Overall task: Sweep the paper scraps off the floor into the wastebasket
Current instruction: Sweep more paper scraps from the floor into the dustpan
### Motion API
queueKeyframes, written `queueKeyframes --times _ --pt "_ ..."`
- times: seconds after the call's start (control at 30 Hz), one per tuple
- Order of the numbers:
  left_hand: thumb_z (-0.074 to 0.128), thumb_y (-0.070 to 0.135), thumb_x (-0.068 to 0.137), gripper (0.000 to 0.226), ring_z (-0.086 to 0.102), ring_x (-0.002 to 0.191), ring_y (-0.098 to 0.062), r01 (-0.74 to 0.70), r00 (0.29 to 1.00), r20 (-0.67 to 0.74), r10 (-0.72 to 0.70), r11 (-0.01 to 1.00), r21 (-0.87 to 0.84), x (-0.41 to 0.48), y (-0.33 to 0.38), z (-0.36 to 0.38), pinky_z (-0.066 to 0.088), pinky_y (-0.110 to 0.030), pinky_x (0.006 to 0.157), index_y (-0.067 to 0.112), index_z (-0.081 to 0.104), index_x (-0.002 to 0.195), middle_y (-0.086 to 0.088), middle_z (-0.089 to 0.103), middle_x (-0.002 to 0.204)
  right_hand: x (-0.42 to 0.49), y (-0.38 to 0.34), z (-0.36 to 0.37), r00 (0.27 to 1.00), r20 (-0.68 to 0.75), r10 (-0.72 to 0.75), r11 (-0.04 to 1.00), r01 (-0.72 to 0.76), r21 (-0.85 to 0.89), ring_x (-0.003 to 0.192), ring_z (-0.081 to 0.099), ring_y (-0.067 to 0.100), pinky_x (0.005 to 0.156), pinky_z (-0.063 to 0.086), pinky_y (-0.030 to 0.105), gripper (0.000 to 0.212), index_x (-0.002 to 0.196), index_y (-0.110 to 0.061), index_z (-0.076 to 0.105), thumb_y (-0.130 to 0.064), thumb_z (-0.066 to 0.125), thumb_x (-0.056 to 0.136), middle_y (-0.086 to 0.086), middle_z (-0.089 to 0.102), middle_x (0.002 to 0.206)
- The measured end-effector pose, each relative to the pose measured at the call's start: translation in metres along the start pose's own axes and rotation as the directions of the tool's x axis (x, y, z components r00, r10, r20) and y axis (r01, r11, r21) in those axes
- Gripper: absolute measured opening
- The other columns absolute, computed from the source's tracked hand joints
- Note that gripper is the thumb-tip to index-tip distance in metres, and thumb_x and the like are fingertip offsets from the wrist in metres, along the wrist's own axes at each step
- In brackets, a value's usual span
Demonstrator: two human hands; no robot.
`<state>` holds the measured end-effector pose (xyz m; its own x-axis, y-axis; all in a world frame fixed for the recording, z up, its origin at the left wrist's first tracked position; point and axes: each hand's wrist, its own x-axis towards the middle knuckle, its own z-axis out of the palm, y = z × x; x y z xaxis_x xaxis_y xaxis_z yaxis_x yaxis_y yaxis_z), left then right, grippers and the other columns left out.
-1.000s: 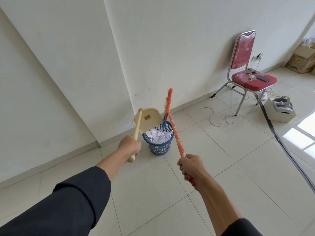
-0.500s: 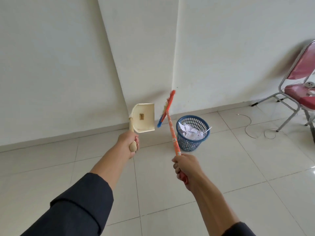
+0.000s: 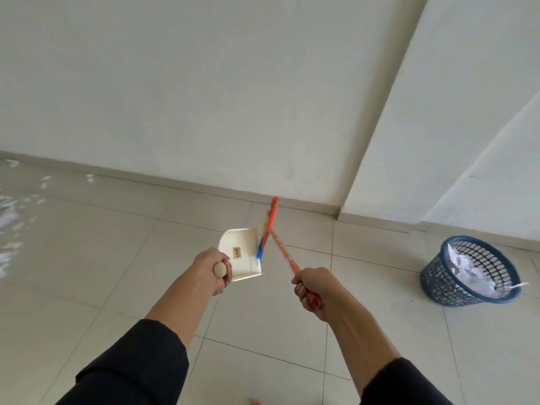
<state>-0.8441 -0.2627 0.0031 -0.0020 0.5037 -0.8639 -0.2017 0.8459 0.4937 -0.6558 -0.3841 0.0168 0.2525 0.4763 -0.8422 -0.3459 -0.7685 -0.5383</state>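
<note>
— So what are the fingers doing?
— Left hand [image 3: 211, 271] is curled tight round the dustpan [image 3: 243, 254] handle's knob; right hand [image 3: 314, 289] is wrapped round the orange broom [image 3: 273, 229] stick, bristle head raised beside the pan.
— And the paper?
— Paper scraps [image 3: 11, 206] lie blurred on the floor [image 3: 117, 273] far left by the wall [image 3: 204, 97]. The blue wastebasket [image 3: 470, 273] sits well to the right, already holding crumpled paper.

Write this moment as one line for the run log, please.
left hand holds dustpan | right hand holds broom | wastebasket right, holds paper | paper scraps on floor, far left
</note>
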Motion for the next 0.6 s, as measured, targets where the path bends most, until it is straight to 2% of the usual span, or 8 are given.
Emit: queueKeyframes --times 0.07,0.2,0.43,0.5,0.6 --pt "0.049 -0.004 0.094 0.015 0.043 0.026 -0.007 -0.003 0.998 -0.059 -0.002 0.995 -0.096 0.002 0.025 -0.045 0.039 -0.014 0.030 0.007 0.056 0.101 -0.005 0.049 0.068 0.007 -0.010 0.048 0.999 0.054 0.006 0.996 -0.001 -0.092 0.043 0.033 0.009 0.037 0.028 0.016 0.011 0.082 -0.005 0.056 0.000 0.049 0.089 0.003 0.045 0.053" --pt "0.050 -0.005 0.092 0.014 0.042 0.027 -0.008 -0.024 0.987 -0.161 -0.016 0.970 -0.243 0.009 0.066 -0.120 0.041 -0.015 0.031 0.005 0.056 0.085 -0.007 0.052 0.068 0.021 -0.032 0.131 0.990 0.141 -0.002 0.971 0.035 -0.235 0.046 0.031 0.011 0.037 0.029 0.018 0.006 0.088 -0.001 0.058 0.000 0.052 0.090 0.005 0.046 0.054" --pt "0.051 -0.006 0.090 0.010 0.041 0.025 -0.010 -0.085 0.960 -0.272 -0.061 0.865 -0.495 0.057 0.159 -0.253 0.039 -0.015 0.030 0.001 0.054 0.084 -0.005 0.049 0.065 0.063 -0.088 0.313 0.959 0.284 -0.005 0.893 0.132 -0.431 0.047 0.032 0.011 0.037 0.027 0.018 0.007 0.088 0.003 0.058 0.002 0.051 0.090 0.006 0.046 0.055" --pt "0.052 -0.006 0.089 0.008 0.042 0.026 -0.010 -0.095 0.956 -0.283 -0.075 0.836 -0.541 0.072 0.192 -0.290 0.039 -0.015 0.030 0.000 0.057 0.089 -0.004 0.050 0.064 0.080 -0.108 0.371 0.943 0.331 0.016 0.870 0.150 -0.469 0.048 0.032 0.011 0.039 0.027 0.019 0.008 0.090 0.003 0.059 0.002 0.051 0.089 0.006 0.046 0.056" --pt "0.051 -0.005 0.091 0.023 0.043 0.028 -0.010 -0.139 0.934 -0.345 -0.090 0.799 -0.585 0.095 0.245 -0.341 0.040 -0.015 0.031 0.000 0.063 0.110 -0.005 0.051 0.062 0.101 -0.143 0.458 0.930 0.365 0.044 0.823 0.174 -0.542 0.045 0.032 0.011 0.037 0.028 0.019 0.008 0.089 0.003 0.060 0.001 0.051 0.090 0.005 0.047 0.054"
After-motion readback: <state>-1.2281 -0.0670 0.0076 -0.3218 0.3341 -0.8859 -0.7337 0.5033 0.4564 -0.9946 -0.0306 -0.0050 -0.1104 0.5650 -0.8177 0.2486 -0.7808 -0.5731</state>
